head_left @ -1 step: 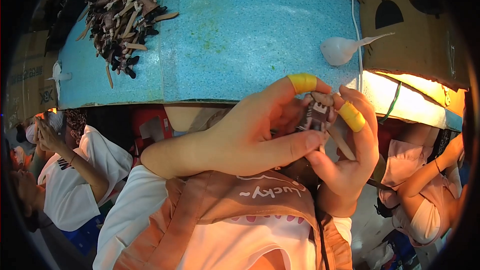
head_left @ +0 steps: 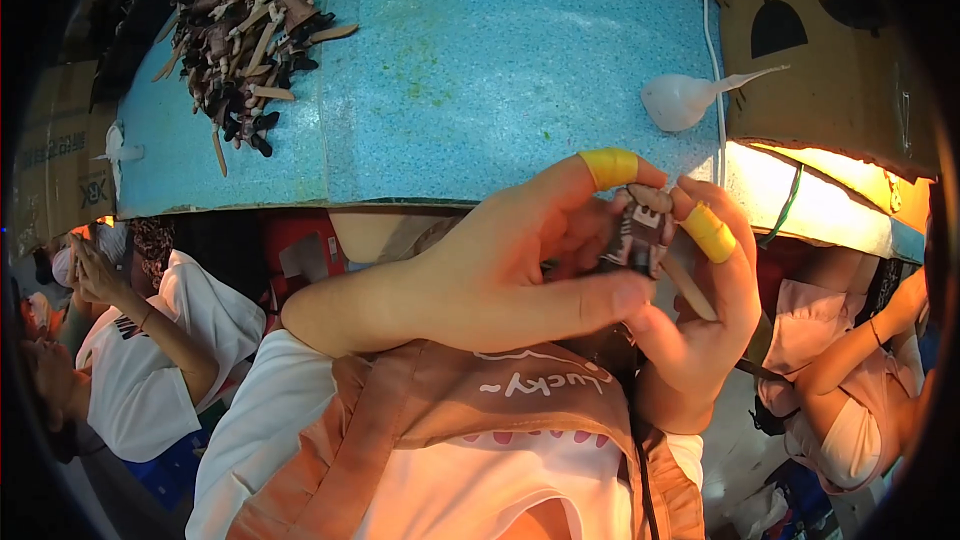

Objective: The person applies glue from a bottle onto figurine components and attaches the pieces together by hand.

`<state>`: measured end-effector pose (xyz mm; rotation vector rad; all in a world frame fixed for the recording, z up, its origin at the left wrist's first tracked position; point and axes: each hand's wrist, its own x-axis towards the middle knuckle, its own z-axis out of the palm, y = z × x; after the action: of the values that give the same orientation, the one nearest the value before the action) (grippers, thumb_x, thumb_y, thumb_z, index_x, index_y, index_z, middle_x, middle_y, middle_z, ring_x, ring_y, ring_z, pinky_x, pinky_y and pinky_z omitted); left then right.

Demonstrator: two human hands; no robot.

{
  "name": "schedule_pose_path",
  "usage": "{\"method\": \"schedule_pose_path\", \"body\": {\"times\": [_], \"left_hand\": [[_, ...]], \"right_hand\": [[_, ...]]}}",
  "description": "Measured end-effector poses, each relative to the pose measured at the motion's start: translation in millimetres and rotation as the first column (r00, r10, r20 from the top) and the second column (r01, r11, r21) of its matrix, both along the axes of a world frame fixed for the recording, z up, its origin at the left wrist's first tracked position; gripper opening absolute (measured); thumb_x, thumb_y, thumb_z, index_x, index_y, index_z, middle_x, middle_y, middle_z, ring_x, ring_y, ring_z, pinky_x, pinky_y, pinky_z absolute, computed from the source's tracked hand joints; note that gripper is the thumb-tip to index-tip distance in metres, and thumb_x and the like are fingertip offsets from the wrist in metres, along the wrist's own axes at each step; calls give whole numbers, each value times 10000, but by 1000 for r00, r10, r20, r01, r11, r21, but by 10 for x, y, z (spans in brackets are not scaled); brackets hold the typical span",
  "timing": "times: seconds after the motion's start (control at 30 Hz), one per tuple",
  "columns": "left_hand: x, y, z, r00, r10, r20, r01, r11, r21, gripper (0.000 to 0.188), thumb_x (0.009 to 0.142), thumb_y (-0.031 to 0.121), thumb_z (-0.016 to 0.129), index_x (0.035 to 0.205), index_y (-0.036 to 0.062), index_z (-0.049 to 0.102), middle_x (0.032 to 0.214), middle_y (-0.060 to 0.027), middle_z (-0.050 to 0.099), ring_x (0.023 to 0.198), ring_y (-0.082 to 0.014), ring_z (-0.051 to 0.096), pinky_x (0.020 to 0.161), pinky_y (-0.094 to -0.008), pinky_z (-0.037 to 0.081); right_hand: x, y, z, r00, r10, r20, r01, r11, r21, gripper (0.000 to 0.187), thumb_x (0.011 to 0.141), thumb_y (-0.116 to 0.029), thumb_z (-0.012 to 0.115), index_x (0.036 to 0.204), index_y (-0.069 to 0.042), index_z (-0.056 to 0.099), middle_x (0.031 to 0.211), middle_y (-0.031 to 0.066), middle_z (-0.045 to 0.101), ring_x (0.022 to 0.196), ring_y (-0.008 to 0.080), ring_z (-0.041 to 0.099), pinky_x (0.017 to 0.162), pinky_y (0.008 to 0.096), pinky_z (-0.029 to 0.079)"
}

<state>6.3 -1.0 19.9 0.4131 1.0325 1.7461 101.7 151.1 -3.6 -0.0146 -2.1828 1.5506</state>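
A small brown and beige toy figure [head_left: 645, 228] is held up between my two hands, just off the table's near edge. My left hand [head_left: 490, 265] grips it from the left, index finger at its top and thumb below. On the other side, my right hand [head_left: 710, 305] pinches it with index finger and thumb. Yellow tape wraps both index fingers. From the figure's lower right a flat beige blade-like piece [head_left: 690, 290] sticks out toward my right palm. My fingers hide part of the figure, and its finer details are too small to read.
A heap of similar figures [head_left: 250, 35] lies at the far left of the blue table [head_left: 450, 70]. A white bulb-shaped squeeze bottle [head_left: 677, 103] lies by a white cable [head_left: 712, 50] and a cardboard box [head_left: 810, 50]. People sit at both sides.
The figure has turned slightly between my fingers and more of its front shows. My thumbs have shifted a little closer together beneath it.
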Motion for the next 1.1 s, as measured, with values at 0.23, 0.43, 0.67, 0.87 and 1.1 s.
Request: {"method": "schedule_pose_path", "body": {"times": [0.23,0.43,0.67,0.87,1.1], "left_hand": [[-97,-16,109,992,-124,18,125,979,-162,636,733,-46,633,1274,3,303,1238,-144,447,1095,-195,493,906,-313,405],[-18,-1,49,999,-30,11,31,996,-82,640,724,-39,655,1262,-8,310,1253,-180,424,1110,-240,487,925,-354,408],[30,-3,-21,994,-10,106,11,1000,-4,628,729,-30,659,1254,-8,315,1266,-183,409,1139,-254,464,939,-357,398],[44,-10,11,995,-26,98,30,999,-40,660,720,-25,670,1267,-1,300,1251,-178,427,1135,-233,469,944,-356,397],[-15,-8,60,986,-63,155,70,997,-36,742,695,-38,682,1304,17,260,1174,-149,506,1109,-206,491,902,-310,398]], "right_hand": [[32,0,-37,995,104,-8,-94,867,-489,674,652,-184,766,1174,95,442,1162,175,427,1008,256,508,844,357,434],[6,-26,-39,996,89,-28,-91,877,-471,639,644,-221,768,1114,100,476,1118,189,453,949,251,524,803,348,445],[11,-142,13,999,-13,52,39,837,-546,639,624,-291,779,1038,100,489,984,156,489,875,232,534,747,330,452],[55,-148,-20,999,28,41,4,774,-633,698,634,-269,783,1105,87,412,1017,153,474,912,241,531,779,335,449],[45,-143,-90,983,170,-68,-162,635,-755,800,626,-149,793,1219,48,293,1130,196,446,1051,323,499,866,403,436]]}}
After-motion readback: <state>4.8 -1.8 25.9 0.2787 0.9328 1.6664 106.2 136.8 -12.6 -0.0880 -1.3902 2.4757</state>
